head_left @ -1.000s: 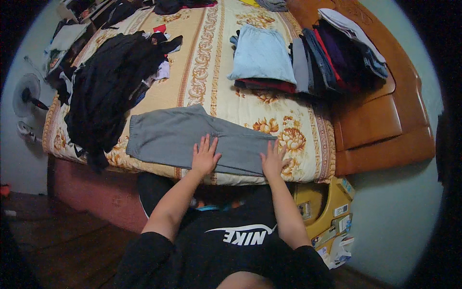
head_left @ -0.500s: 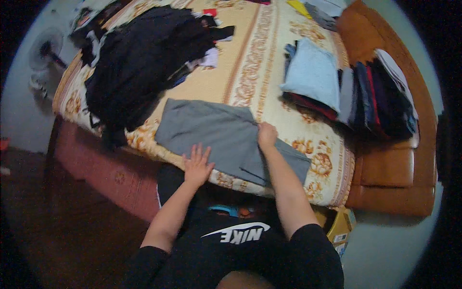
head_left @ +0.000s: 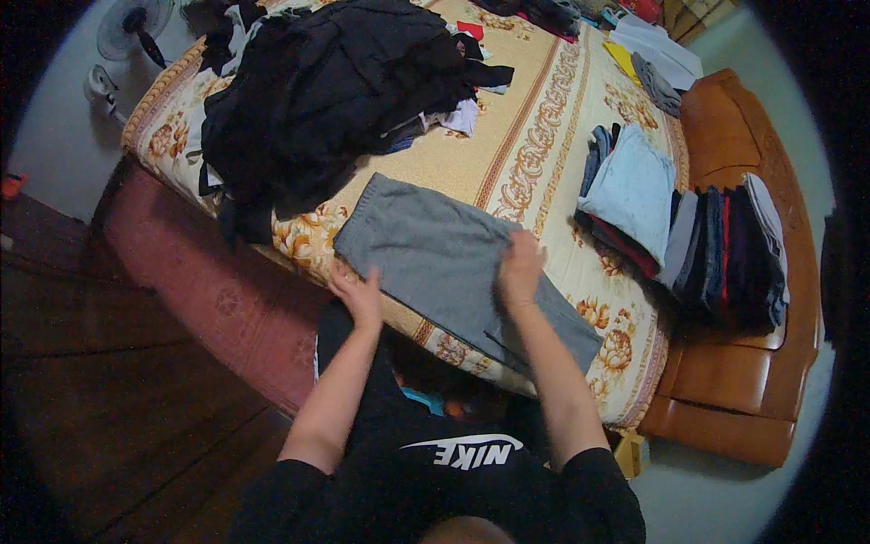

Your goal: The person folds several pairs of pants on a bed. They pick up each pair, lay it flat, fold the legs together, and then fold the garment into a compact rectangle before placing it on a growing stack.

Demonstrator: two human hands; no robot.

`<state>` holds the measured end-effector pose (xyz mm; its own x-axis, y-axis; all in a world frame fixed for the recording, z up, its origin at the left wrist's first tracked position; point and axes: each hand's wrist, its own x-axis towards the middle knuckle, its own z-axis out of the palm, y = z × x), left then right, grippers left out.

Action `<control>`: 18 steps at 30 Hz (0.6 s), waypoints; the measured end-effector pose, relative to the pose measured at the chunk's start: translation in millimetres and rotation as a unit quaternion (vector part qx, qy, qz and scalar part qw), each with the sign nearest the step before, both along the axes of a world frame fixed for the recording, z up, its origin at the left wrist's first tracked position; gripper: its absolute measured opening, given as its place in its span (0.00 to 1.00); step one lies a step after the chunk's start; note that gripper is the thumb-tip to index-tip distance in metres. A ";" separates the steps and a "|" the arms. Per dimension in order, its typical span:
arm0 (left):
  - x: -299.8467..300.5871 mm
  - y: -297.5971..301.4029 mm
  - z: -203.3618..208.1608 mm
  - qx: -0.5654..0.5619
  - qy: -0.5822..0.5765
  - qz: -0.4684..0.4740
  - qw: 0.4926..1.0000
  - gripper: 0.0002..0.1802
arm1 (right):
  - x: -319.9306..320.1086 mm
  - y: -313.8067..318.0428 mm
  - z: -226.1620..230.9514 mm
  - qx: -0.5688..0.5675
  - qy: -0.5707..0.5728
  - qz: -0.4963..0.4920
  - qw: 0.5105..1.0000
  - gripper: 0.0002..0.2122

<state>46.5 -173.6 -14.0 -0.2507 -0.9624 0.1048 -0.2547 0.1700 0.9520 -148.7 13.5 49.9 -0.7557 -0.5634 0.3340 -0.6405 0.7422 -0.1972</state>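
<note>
The bed (head_left: 453,154) is the largest thing, and it crosses the frame from the upper left to the lower right; its cover is cream and beige, with brown flowers and ornamental bands. Dark wooden floor (head_left: 136,417) fills the lower left of the frame, and pale walls (head_left: 63,127) stand at both the left and right sides. The brown padded headboard (head_left: 716,399) curves along the right. Below the cover, at left, a dark red side (head_left: 217,290) of the bed is visible. In the upper left of the cover lies a loose heap of black clothes (head_left: 308,100). The grey trousers (head_left: 435,245) lie at the centre of the frame, quite flat, along the near edge of the bed. At right, near the headboard, folded clothes (head_left: 725,254) stand in a row, and a light-blue folded garment (head_left: 630,190) is just beside them. A fan (head_left: 131,27) is in the upper left corner.

The left hand (head_left: 358,288) is at the trousers' left near corner; its thumb stands wide from the fingers. The right hand (head_left: 523,267) is on their upper edge, with bent and blurred fingers; I cannot tell whether they grip the cloth. Smallest is a red piece (head_left: 469,31), near the top.
</note>
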 end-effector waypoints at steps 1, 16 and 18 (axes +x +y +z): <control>-5.6 -16.3 4.6 0.121 0.094 0.024 0.988 0.43 | 15.6 -10.8 -2.2 0.056 0.019 0.039 0.997 0.22; -17.5 -81.7 -4.8 0.540 0.310 -0.120 0.773 0.23 | 50.0 12.8 0.1 0.126 -0.156 -0.125 0.972 0.31; -13.3 -84.7 -8.9 0.552 0.318 -0.138 0.759 0.23 | 54.9 25.9 -3.6 0.121 -0.162 -0.154 0.967 0.31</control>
<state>33.2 -258.2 -22.9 -0.6945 -0.4718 -0.5432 0.2154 -0.8567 0.4687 -93.8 39.4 46.3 -0.9430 -0.3267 -0.0625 -0.3150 0.9375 -0.1476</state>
